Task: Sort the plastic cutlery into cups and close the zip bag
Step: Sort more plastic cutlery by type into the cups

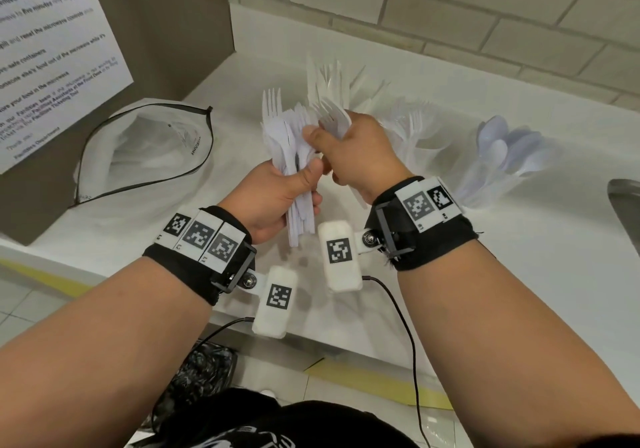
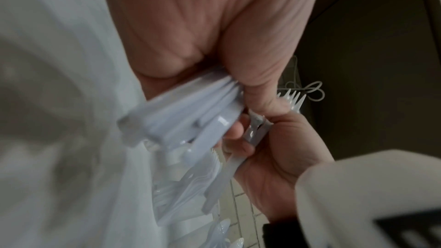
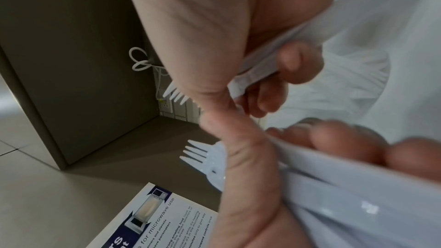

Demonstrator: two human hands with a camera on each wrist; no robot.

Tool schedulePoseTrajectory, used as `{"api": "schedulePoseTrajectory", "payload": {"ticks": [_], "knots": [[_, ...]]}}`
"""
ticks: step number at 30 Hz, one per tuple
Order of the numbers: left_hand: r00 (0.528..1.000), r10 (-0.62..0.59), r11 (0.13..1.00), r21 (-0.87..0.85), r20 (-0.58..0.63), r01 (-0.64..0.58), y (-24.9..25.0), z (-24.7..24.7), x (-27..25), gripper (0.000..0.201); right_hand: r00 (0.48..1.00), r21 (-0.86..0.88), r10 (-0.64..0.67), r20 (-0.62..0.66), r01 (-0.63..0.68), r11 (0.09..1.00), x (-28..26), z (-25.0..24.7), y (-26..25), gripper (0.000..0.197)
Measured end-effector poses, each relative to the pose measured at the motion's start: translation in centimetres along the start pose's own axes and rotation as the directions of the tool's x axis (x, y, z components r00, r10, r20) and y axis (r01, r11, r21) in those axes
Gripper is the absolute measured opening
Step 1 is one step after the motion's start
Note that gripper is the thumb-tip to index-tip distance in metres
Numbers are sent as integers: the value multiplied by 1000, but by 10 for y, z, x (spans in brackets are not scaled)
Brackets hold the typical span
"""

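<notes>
My left hand (image 1: 304, 187) grips a thick bundle of white plastic cutlery (image 1: 287, 149), forks and knives mixed, upright above the white counter (image 1: 519, 274). My right hand (image 1: 329, 149) is against that bundle and holds a few forks (image 1: 332, 115), tines up. In the left wrist view the bundle's handle ends (image 2: 186, 120) fan out under the thumb. In the right wrist view the fork handles (image 3: 257, 67) lie in curled fingers. Behind the hands are knives (image 1: 329, 76), forks (image 1: 412, 128) and spoons (image 1: 502, 153), each standing in its own clear cup. The zip bag (image 1: 138, 149) lies open at the left.
A grey box with a printed notice (image 1: 52, 49) stands at the left beside the bag. A metal sink edge (image 1: 627, 212) shows at the far right. A brick wall (image 1: 450, 14) backs the counter. Black cables (image 1: 408, 326) hang from the wrist cameras over the counter's front edge.
</notes>
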State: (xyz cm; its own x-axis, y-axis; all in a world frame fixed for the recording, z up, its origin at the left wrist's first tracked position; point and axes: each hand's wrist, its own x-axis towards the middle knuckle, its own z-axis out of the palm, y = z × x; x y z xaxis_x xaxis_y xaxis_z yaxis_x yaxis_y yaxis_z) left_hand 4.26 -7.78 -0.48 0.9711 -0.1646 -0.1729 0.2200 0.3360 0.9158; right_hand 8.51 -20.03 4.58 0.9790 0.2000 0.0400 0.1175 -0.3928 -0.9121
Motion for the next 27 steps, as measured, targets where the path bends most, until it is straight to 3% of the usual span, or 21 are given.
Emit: {"api": "schedulePoseTrajectory", "payload": {"ticks": [4,5,7,10,12,14,16,19,27], "knots": [[1000,2,1000,11,-31,-2,0,4,-2,39,982,178,40,-187,-6,984,0,-2,-4,15],[999,-4,1000,22,-45,5,0,4,-1,37,974,277,53,-218,10,961,-2,-4,-8,6],[997,-7,998,60,-80,12,-1,4,-1,28,963,392,67,-260,42,919,-2,-9,-13,7],[993,-6,987,160,-116,25,-3,2,1,26,956,320,23,-293,75,944,-1,-16,-17,11],[994,4,975,223,-111,21,-5,0,3,30,964,239,-6,-266,72,968,-1,-17,-16,15],[996,15,967,256,-91,9,-6,-1,3,33,987,216,6,-161,29,976,-4,-18,-13,26],[999,9,959,282,-50,6,-6,-2,4,31,998,300,63,-2,-59,952,-7,-18,-7,33],[1000,-2,943,333,-23,10,-6,-1,4,29,985,384,93,147,-144,912,-10,-18,-4,25],[998,7,939,343,-70,17,-10,-1,3,38,987,361,104,123,-142,922,-11,-20,-3,14]]}}
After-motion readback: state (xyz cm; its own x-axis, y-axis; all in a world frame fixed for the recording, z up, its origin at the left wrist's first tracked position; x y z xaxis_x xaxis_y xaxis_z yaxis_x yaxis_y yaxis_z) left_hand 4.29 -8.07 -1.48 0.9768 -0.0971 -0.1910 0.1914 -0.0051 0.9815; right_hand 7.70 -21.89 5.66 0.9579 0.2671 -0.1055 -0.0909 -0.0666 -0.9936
